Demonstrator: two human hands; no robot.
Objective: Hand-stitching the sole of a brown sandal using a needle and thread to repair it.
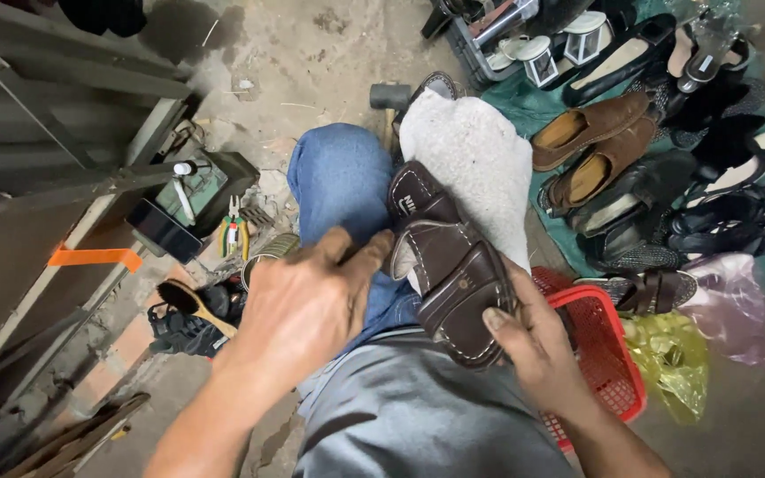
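Closest in, the right hand (537, 345) comes up from five o'clock and is closed round the heel end of a dark brown leather strap sandal with pale stitching (453, 270), thumb pressed on the upper and the fingers hidden beneath the sole. The left hand (307, 301) enters from seven o'clock, curled nearly closed, its thumb and fingertips meeting the sandal's near edge at the side of the sole; whether it pinches anything small there, I cannot tell. The sandal lies tilted across the person's lap, over the blue-jeaned knee (340, 181) and on a white fleecy cloth (475, 155) that drapes toward twelve o'clock. Judging by this grip, the step in hand is close work on the sandal's edge or strap while the right hand steadies it; the next move seems to call for a firm, unshifting hold and fine pressure from the left fingertips. Just beside the right wrist, at four o'clock, sits a red plastic mesh basket (608, 354), with a crumpled yellow plastic bag (675, 363) beyond it. At nine o'clock on the concrete floor lie a wooden-handled brush (189, 303) and green-and-yellow-handled pliers (234, 232). Farther off, from one to three o'clock, a pair of tan suede loafers (591, 146) and many dark shoes rest on a green sheet (524, 106).
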